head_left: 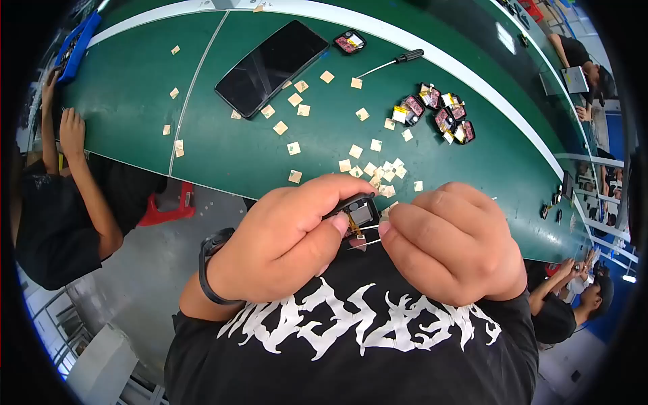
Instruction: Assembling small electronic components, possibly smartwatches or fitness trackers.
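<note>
Close to the chest in the head view: left hand (pixel 283 236) pinching a small black rectangular module with a glossy grey face (pixel 361 210), right hand (pixel 452 243) curled shut on fine metal tweezers (pixel 364 241) aimed at its underside. Seemingly mid-way through picking or seating a tiny part at the module's amber flex tail; next move calls for steady, precise tip placement. Beyond, on the matte green worktop (pixel 135 101): scattered pale square paper tabs (pixel 370 169), a slim glossy black smartphone (pixel 270 66), a cluster of black-and-red modules (pixel 439 113), a black-handled screwdriver (pixel 395 62).
</note>
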Available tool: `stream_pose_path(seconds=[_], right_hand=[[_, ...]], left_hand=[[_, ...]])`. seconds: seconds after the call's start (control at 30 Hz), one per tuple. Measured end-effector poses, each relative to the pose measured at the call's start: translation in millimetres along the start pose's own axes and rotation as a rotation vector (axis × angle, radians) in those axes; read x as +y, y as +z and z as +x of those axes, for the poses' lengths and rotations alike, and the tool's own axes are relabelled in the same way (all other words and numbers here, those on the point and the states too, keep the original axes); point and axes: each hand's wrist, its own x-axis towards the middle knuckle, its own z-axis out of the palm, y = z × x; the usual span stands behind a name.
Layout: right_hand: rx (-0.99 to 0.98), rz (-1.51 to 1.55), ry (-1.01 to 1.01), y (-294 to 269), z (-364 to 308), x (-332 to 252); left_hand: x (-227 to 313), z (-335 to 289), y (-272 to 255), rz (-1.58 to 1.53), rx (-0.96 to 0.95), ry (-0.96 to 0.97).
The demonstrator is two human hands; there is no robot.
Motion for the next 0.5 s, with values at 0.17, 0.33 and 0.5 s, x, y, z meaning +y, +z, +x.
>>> stream_pose_path(seconds=[0.17,0.33,0.5], right_hand=[[0.025,0.069,-0.002,2.7,-0.8,3.5],[0.061,0.122,-0.025,6.9,-2.8,6.0],[0.039,0.131,-0.031,6.1,-3.9,7.1]], left_hand=[[2.9,0.2,-4.2,-0.066,-0.041,-0.052],[0.0,2.3,-7.2,-0.083,-0.093,-0.046],[-0.3,3.7,-8.6,-0.061,-0.107,-0.030]])
